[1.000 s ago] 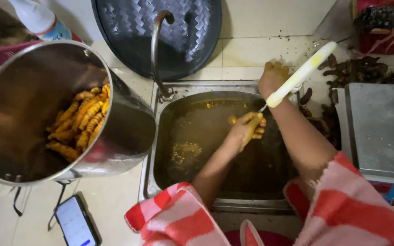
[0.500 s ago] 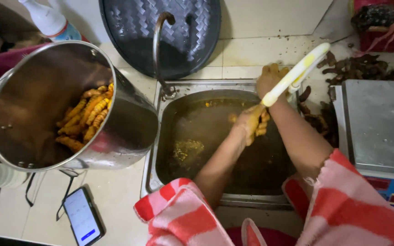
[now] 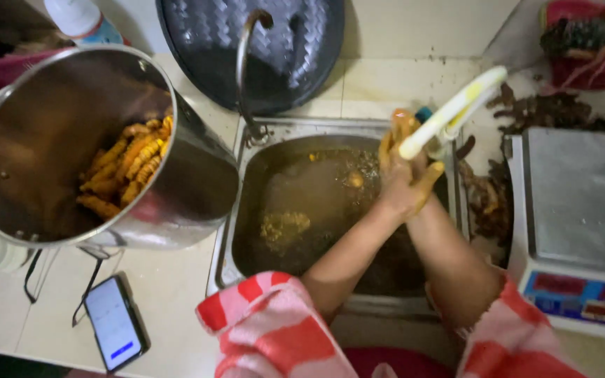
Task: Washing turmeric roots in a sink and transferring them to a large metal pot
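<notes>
1. A pale tiled table [image 3: 176,294] surrounds a steel sink [image 3: 295,140] filled with murky brown water.
2. Over the sink, the right hand [image 3: 402,140] has its fingers clamped on a white-handled peeler [image 3: 453,112]; the left hand [image 3: 404,185] presses against it, stained yellow, and I cannot tell how its fingers sit.
3. A big steel pot [image 3: 197,189] of turmeric roots [image 3: 127,168] stands left.
4. A phone [image 3: 115,322] lies below the pot; a scale [image 3: 575,210] sits to the right; a dark woven tray [image 3: 302,42] leans behind the tap [image 3: 243,70].
</notes>
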